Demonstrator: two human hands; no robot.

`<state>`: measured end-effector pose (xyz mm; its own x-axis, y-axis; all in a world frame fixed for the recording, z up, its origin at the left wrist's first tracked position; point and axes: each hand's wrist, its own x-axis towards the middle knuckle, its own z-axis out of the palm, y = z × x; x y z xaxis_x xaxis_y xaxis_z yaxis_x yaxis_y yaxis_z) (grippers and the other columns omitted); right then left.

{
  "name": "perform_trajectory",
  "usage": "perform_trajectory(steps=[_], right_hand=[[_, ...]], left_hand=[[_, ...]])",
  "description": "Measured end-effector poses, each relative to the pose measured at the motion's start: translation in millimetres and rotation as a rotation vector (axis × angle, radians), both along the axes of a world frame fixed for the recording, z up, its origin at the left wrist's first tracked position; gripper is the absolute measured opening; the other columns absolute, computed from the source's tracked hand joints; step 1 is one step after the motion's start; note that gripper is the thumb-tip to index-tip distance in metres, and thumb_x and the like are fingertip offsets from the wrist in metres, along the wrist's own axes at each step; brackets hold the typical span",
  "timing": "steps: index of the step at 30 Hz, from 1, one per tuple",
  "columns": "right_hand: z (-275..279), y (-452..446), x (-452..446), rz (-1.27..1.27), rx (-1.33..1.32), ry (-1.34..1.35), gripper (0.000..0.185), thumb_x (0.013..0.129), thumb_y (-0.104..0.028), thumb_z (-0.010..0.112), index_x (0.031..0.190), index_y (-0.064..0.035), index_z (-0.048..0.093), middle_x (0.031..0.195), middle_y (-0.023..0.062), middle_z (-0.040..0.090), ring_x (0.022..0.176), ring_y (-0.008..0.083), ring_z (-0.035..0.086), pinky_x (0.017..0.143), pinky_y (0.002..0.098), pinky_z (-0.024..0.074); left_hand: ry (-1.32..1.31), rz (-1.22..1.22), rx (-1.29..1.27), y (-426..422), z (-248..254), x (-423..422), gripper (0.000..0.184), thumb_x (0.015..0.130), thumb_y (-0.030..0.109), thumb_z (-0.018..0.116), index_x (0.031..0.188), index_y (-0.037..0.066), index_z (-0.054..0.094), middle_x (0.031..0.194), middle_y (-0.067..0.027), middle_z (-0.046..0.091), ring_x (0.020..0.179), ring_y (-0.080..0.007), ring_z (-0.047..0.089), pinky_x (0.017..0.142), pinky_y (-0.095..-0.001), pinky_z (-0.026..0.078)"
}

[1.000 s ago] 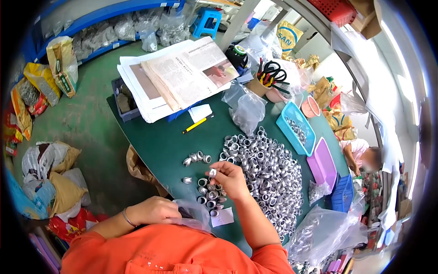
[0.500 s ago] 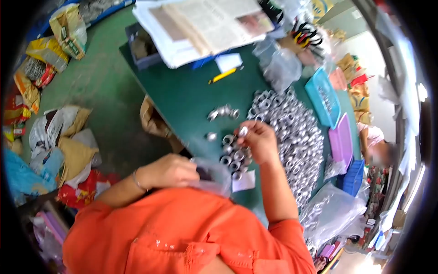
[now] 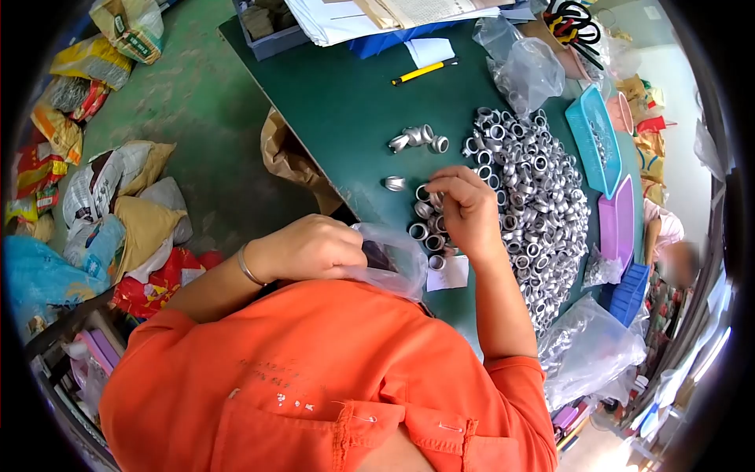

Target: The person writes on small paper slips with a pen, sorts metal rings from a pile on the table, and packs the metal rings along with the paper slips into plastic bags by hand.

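Note:
My left hand (image 3: 314, 250), with a bracelet at the wrist, is closed on the rim of a clear plastic bag (image 3: 397, 263) held against the table edge. My right hand (image 3: 469, 211) is over a small group of metal rings (image 3: 419, 230), its fingers bent together; anything between the fingertips is hidden. Right of that hand spreads a big heap of shiny metal rings (image 3: 543, 204). A short cluster of rings (image 3: 419, 138) and one single ring (image 3: 395, 183) lie farther up the green table. A white paper slip (image 3: 448, 274) is beside the bag.
A yellow cutter knife (image 3: 425, 71) and stacked papers (image 3: 409, 12) are at the table's far end. Along the right side stand a turquoise tray (image 3: 594, 141), a purple tray (image 3: 616, 220) and a blue bin (image 3: 627, 293). Sacks (image 3: 149, 224) lie on the floor at left. Another person sits at far right.
The ring seen in my right fingertips before is out of sight now; that hand has lowered towards the small ring group. My left hand keeps the bag. The camera view has shifted.

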<state>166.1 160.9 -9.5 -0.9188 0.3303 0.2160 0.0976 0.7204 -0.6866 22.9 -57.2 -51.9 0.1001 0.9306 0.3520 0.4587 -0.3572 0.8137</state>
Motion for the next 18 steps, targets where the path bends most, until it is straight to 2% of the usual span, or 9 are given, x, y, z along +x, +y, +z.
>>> perform_trajectory(steps=[5, 6, 7, 9, 11, 13, 15, 17, 18], right_hand=[[1, -6, -14, 0.049, -0.012, -0.049, 0.022, 0.076, 0.009, 0.057, 0.093, -0.0005, 0.067, 0.087, 0.0117, 0.064, 0.075, 0.0318, 0.062, 0.068, 0.0384, 0.0505], [-3, -9, -18, 0.070, 0.060, -0.017, 0.017, 0.078, 0.001, 0.063, 0.094, -0.0019, 0.067, 0.086, 0.0117, 0.064, 0.073, 0.0336, 0.061, 0.066, 0.0419, 0.0487], [-2, -14, -22, 0.069, 0.058, -0.014, 0.017, 0.078, 0.001, 0.063, 0.094, -0.0019, 0.067, 0.086, 0.0117, 0.064, 0.073, 0.0336, 0.061, 0.066, 0.0419, 0.0487], [3, -23, -28, 0.154, 0.318, 0.071, 0.017, 0.077, -0.004, 0.068, 0.094, -0.0028, 0.067, 0.083, 0.0113, 0.064, 0.073, 0.0334, 0.060, 0.066, 0.0430, 0.0478], [-5, -22, -27, 0.165, 0.345, 0.051, 0.017, 0.077, -0.006, 0.070, 0.094, -0.0037, 0.067, 0.078, 0.0105, 0.063, 0.074, 0.0334, 0.060, 0.066, 0.0433, 0.0481], [-9, -18, -27, 0.028, 0.129, 0.053, 0.015, 0.085, -0.002, 0.066, 0.100, -0.0034, 0.069, 0.083, 0.0099, 0.066, 0.071, 0.0234, 0.064, 0.063, 0.0317, 0.0506], [10, -21, -25, -0.210, -0.527, -0.136, 0.014, 0.093, -0.003, 0.058, 0.103, 0.0017, 0.067, 0.088, 0.0061, 0.070, 0.069, 0.0085, 0.063, 0.061, 0.0224, 0.0503], [13, -6, -19, -0.210, -0.753, -0.190, 0.014, 0.094, -0.004, 0.057, 0.102, 0.0017, 0.067, 0.085, 0.0040, 0.069, 0.067, 0.0073, 0.063, 0.055, 0.0200, 0.0475], [14, -2, -17, -0.200, -0.856, -0.191, 0.014, 0.094, -0.004, 0.057, 0.102, 0.0030, 0.066, 0.085, 0.0073, 0.070, 0.065, 0.0074, 0.063, 0.055, 0.0189, 0.0463]], left_hand=[[0.007, -0.009, -0.005, 1, 3, 1, 0.006, 0.076, 0.011, 0.069, 0.081, 0.007, 0.066, 0.074, -0.0075, 0.057, 0.066, -0.0273, 0.058, 0.058, -0.0367, 0.047], [0.015, -0.010, -0.011, 1, 4, 1, 0.007, 0.076, 0.011, 0.069, 0.081, 0.007, 0.066, 0.075, -0.0074, 0.057, 0.066, -0.0273, 0.058, 0.058, -0.0366, 0.047], [0.021, -0.009, -0.017, 1, 4, 1, 0.007, 0.077, 0.012, 0.069, 0.081, 0.007, 0.066, 0.075, -0.0074, 0.057, 0.066, -0.0273, 0.058, 0.059, -0.0365, 0.047], [0.038, -0.013, -0.035, 1, 5, 2, 0.007, 0.077, 0.012, 0.069, 0.081, 0.007, 0.067, 0.075, -0.0073, 0.057, 0.066, -0.0274, 0.058, 0.059, -0.0365, 0.047], [0.055, -0.018, -0.052, 2, 5, 3, 0.007, 0.077, 0.012, 0.069, 0.081, 0.007, 0.067, 0.075, -0.0073, 0.057, 0.066, -0.0274, 0.058, 0.059, -0.0365, 0.047], [0.013, -0.012, -0.020, 3, 7, 4, 0.006, 0.077, 0.013, 0.069, 0.081, 0.008, 0.067, 0.074, -0.0071, 0.057, 0.066, -0.0273, 0.058, 0.059, -0.0364, 0.047], [0.023, -0.012, -0.026, 3, 5, 3, 0.006, 0.078, 0.013, 0.069, 0.080, 0.008, 0.067, 0.074, -0.0070, 0.057, 0.066, -0.0271, 0.058, 0.058, -0.0364, 0.047], [0.025, -0.024, -0.029, 3, 3, 5, 0.006, 0.078, 0.013, 0.068, 0.080, 0.008, 0.067, 0.074, -0.0070, 0.057, 0.066, -0.0270, 0.058, 0.058, -0.0365, 0.047], [0.034, -0.027, -0.031, 4, 3, 5, 0.006, 0.078, 0.013, 0.068, 0.080, 0.008, 0.067, 0.073, -0.0070, 0.057, 0.066, -0.0268, 0.058, 0.058, -0.0365, 0.046]])
